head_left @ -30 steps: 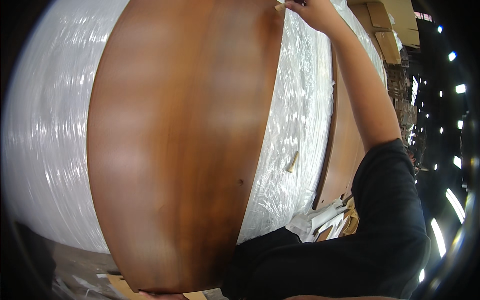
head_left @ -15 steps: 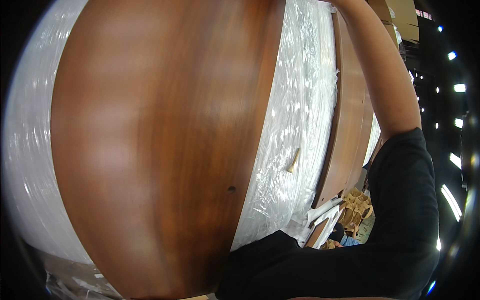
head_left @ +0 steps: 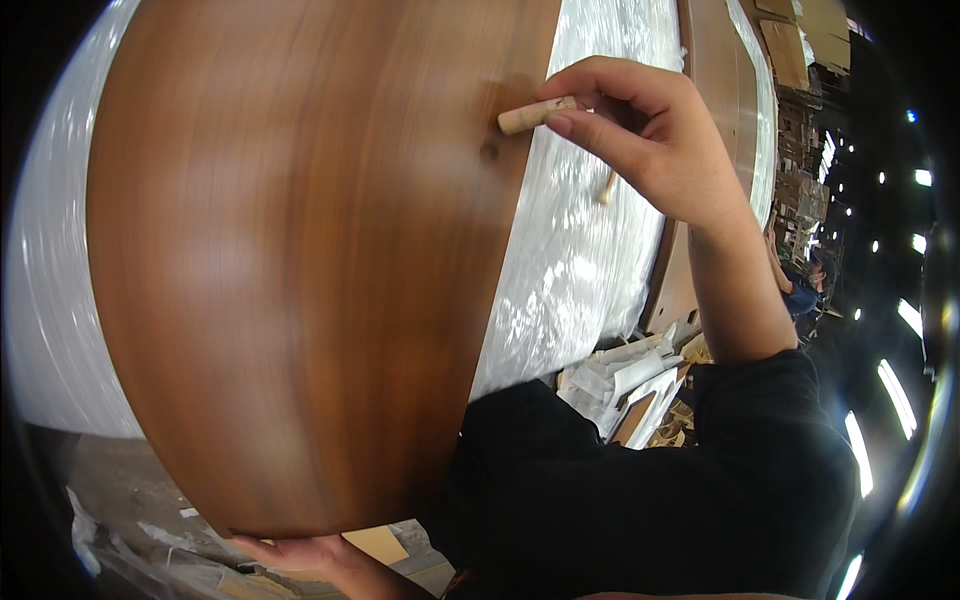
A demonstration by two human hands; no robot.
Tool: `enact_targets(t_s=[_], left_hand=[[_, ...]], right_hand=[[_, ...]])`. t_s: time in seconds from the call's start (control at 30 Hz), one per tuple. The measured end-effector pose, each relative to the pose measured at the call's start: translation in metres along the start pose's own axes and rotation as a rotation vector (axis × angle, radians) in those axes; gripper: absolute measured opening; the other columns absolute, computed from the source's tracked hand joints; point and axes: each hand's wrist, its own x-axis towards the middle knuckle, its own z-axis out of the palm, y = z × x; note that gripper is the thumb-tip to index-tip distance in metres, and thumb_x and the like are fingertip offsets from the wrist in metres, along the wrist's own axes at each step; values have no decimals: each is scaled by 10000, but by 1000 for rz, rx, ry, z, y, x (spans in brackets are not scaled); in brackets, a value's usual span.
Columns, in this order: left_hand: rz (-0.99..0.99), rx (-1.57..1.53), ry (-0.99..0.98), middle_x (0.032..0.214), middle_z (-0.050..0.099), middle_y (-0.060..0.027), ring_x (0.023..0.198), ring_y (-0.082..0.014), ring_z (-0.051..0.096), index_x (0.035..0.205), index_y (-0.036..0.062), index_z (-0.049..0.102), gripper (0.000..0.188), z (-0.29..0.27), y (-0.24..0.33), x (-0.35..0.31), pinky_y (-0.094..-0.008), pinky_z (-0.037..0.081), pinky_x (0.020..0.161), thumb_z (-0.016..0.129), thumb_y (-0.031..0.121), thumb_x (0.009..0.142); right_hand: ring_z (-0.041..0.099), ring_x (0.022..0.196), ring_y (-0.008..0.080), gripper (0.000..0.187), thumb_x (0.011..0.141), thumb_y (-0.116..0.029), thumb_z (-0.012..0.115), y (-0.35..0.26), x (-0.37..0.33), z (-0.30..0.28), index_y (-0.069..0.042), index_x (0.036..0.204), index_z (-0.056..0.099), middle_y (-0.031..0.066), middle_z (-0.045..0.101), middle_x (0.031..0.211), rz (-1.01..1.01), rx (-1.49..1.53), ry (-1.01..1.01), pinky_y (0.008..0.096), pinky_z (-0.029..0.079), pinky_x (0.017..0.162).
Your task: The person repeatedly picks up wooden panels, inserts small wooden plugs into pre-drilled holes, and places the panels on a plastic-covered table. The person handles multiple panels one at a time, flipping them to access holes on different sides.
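A large brown wood-grain panel [head_left: 290,270] fills the left and middle of the view, with a small dark round hole [head_left: 489,150] near its right edge. My right hand [head_left: 640,130] pinches a short, pale tan cylindrical stick [head_left: 537,115] between thumb and fingers. The stick's left end is close above the hole; I cannot tell whether it touches the panel. At the panel's near edge, my left hand [head_left: 300,555] holds the rim, its fingers partly hidden. Behind my right hand, a small tan tool [head_left: 608,188] with a flared end lies on clear plastic wrap [head_left: 560,270].
More wrapped material [head_left: 50,300] lies along the panel's left side. Other brown panels [head_left: 720,90] are to the right. Paper and packing scraps [head_left: 625,375] lie beside my dark sleeve. A person [head_left: 810,280] is farther off at the right.
My right hand has come into view with the tan stick, over the panel's right edge. My left hand now shows at the near edge. The view has shifted.
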Motion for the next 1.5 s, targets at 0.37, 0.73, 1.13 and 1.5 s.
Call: enact_targets(t_s=[0.37,0.73,1.13,1.5], left_hand=[[198,114,-269,1569,484,-120,1411,-250,476,1500,-22,481,620,-22,-19,35,-416,372,1172,479,459,1109],[285,117,-397,1367,619,-109,1258,-204,574,1362,-24,601,534,-31,-27,60,-371,429,1076,515,431,1096],[326,75,-435,1257,666,-78,1183,-160,614,1288,19,650,459,-36,-36,70,-336,452,1027,539,417,1089],[213,56,-470,1300,673,-96,1173,-192,642,1348,-8,633,487,-32,-33,62,-324,484,1014,584,392,1075]], right_hand=[[721,869,406,176,934,-125,693,-52,-23,42,20,1006,763,242,749,951,-397,-711,288,455,565,808],[747,893,351,198,928,-191,734,-53,-25,54,-49,1041,811,189,782,958,-426,-928,296,436,569,839],[709,669,215,485,1015,-508,619,-73,2,61,-82,893,817,67,721,695,252,-1024,267,369,558,637],[658,656,204,360,980,-334,722,-38,-5,55,17,975,801,93,709,743,60,-635,478,354,521,598]])
